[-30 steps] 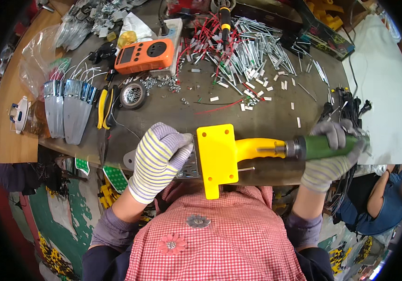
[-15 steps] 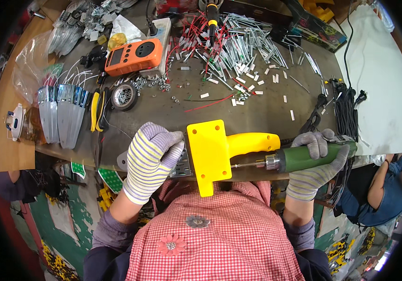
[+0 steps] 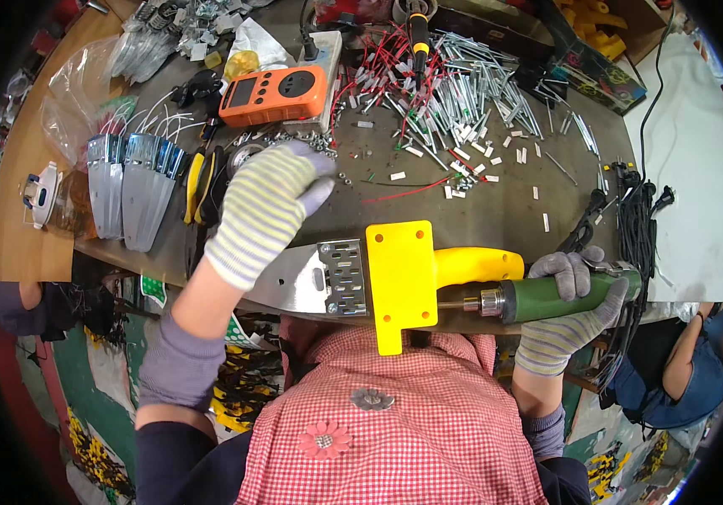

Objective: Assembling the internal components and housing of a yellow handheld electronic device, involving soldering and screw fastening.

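Note:
My right hand (image 3: 576, 295), in a striped grey glove, grips a green electric screwdriver (image 3: 559, 296). Its bit points left at a yellow plastic housing with a side handle (image 3: 401, 273), which lies at the table's front edge. A slotted metal bracket (image 3: 345, 278) adjoins the housing's left side, and a shiny pointed metal plate (image 3: 290, 282) extends left from it. My left hand (image 3: 273, 202), in a striped glove, is over the table beside scattered small metal nuts (image 3: 315, 139). Its fingers curl downward and their tips are hidden, so what they hold does not show.
An orange multimeter (image 3: 277, 94) lies at the back left. Yellow-handled pliers (image 3: 196, 187) and shiny metal plates with white wires (image 3: 138, 194) lie left. Long screws (image 3: 462, 93), red wires and white pieces spread across the back. Black cables (image 3: 635, 215) lie right; a person (image 3: 681, 362) sits beyond.
My left hand has left the bracket's side and moved up toward the nuts, uncovering the shiny plate. The whole view has shifted slightly. My right hand still holds the screwdriver at the housing.

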Demonstrator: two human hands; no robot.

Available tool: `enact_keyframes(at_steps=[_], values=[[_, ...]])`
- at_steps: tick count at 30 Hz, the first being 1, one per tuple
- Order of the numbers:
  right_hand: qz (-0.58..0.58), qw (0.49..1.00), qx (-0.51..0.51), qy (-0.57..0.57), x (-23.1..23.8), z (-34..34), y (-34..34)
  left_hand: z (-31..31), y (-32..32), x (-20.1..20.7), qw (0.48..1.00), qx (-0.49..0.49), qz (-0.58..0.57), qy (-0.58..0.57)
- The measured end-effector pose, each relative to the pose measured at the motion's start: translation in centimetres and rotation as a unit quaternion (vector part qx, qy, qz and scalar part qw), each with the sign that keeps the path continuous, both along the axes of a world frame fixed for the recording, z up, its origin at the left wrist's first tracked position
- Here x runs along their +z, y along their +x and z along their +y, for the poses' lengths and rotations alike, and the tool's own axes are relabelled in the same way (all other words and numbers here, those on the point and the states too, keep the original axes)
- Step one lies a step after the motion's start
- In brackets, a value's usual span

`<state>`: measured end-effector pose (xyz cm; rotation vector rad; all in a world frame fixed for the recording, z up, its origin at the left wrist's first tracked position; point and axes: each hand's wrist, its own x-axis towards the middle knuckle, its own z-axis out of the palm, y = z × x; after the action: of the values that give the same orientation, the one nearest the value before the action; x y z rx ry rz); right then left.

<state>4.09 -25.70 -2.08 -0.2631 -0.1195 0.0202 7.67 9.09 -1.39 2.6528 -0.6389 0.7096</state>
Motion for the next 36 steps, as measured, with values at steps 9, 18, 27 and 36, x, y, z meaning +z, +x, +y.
enact_keyframes(at_steps=[9, 18, 27, 36], values=[[0.006, 1.0, -0.006, -0.008, 0.0, 0.2, 0.0, -1.3, 3.8, 0.4, 0.937, -0.013, 0.074, 0.34], [0.002, 1.0, 0.008, -0.007, -0.2, 0.1, 0.0, -3.7, -9.8, 0.5, 0.994, 0.003, 0.089, -0.069], [0.004, 0.999, 0.002, -0.032, -0.2, -0.3, 0.2, -5.4, -11.9, -1.8, 0.988, 0.034, 0.054, -0.141], [0.005, 0.999, -0.001, -0.052, -0.6, -0.4, 0.2, -5.2, -11.9, -1.8, 0.984, 0.03, 0.079, -0.155]])
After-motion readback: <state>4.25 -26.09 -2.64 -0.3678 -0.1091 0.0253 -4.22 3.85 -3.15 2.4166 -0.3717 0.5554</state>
